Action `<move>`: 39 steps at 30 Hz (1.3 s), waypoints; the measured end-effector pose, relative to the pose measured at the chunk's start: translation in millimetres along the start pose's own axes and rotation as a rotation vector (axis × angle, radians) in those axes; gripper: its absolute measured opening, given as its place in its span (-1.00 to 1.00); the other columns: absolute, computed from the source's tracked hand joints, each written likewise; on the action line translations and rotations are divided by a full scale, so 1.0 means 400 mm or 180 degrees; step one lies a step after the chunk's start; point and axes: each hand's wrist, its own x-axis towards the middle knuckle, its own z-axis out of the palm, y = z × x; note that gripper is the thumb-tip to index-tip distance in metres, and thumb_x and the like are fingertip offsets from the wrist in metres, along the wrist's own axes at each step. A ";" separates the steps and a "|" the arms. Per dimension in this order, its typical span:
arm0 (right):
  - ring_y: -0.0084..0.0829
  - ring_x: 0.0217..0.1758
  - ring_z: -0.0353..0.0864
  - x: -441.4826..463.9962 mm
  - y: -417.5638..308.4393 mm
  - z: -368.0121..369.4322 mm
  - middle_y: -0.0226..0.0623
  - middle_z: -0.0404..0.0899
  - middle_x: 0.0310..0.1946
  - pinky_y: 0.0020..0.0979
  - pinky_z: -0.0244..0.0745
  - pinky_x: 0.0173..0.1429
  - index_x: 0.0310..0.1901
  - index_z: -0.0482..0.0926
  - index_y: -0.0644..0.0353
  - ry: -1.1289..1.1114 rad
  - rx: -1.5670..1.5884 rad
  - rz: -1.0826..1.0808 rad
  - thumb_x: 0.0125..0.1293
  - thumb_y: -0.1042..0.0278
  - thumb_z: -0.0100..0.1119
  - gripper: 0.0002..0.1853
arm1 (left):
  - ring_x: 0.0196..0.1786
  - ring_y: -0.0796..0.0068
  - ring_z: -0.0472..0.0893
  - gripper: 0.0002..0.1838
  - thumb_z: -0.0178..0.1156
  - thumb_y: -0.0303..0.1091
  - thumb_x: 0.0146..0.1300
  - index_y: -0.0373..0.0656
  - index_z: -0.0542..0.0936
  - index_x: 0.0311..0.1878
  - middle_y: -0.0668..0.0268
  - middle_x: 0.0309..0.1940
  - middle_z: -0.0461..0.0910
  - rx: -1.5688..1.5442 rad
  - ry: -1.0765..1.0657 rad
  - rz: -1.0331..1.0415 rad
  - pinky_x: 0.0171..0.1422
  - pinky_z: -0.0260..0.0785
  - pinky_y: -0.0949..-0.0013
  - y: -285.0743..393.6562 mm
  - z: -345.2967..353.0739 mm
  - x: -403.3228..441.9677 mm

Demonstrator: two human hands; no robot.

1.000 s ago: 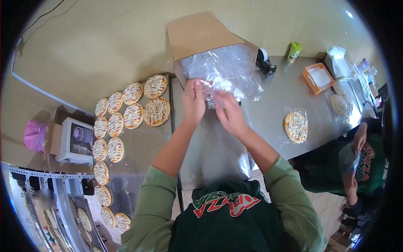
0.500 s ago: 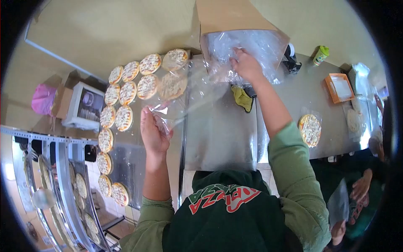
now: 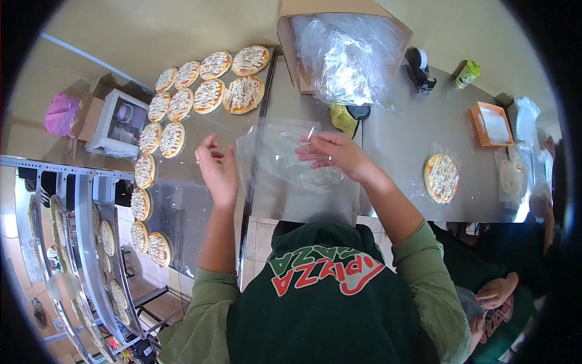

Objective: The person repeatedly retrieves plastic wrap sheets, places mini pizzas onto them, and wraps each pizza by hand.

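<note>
A clear plastic bag is spread above the steel table, between my two hands. My right hand has its fingers round the bag's right side, thumb against it. My left hand is just left of the bag, fingers apart and slightly curled, with nothing in it. Behind the bag, a cardboard box lies open with many clear bags spilling from its mouth. Several topped pizzas stand in rows on the left table, beyond my left hand. One more pizza lies on clear plastic to the right.
A yellow-green and black cloth lies below the box. To the right are a tape dispenser, a green container and an orange tray. A co-worker's hands hold plastic at lower right. A metal rack stands at lower left.
My right hand has come out of the box towards me, drawing the bag over the table. My left hand has let go of the plastic and opened. The view has shifted.
</note>
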 end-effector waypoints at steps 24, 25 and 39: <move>-0.61 -0.70 0.21 0.000 0.128 0.206 -0.53 0.28 -0.69 -0.53 0.09 -0.64 -0.49 0.43 0.07 0.2027 0.1677 -0.0412 0.21 0.35 -0.11 -0.84 | -0.67 0.63 0.11 -0.59 -0.15 0.02 0.38 0.00 0.22 -0.54 0.53 -0.69 0.12 -0.3241 -0.1385 -0.3260 -0.59 -0.02 0.50 0.100 0.122 -0.156; -0.63 -0.70 0.21 -0.002 0.153 0.126 -0.54 0.26 -0.70 -0.53 0.04 -0.66 -0.48 0.42 0.07 0.2689 0.1620 -0.0351 0.22 0.33 -0.12 -0.84 | -0.68 0.65 0.11 -0.59 -0.15 0.01 0.38 0.01 0.23 -0.54 0.53 -0.69 0.13 -0.3548 -0.1504 -0.3592 -0.61 -0.02 0.52 0.074 0.111 -0.147; 0.14 -0.42 0.52 -0.267 0.389 -0.284 0.13 0.50 -0.53 -0.04 0.41 -0.34 -0.16 0.38 0.21 0.4062 -0.3370 0.0328 0.36 0.28 -0.16 -0.80 | -0.26 0.14 0.50 -0.65 0.04 -0.30 0.26 -0.23 0.28 0.05 0.04 -0.31 0.49 0.0577 -0.1106 -0.0225 -0.22 0.38 0.23 -0.139 0.253 -0.293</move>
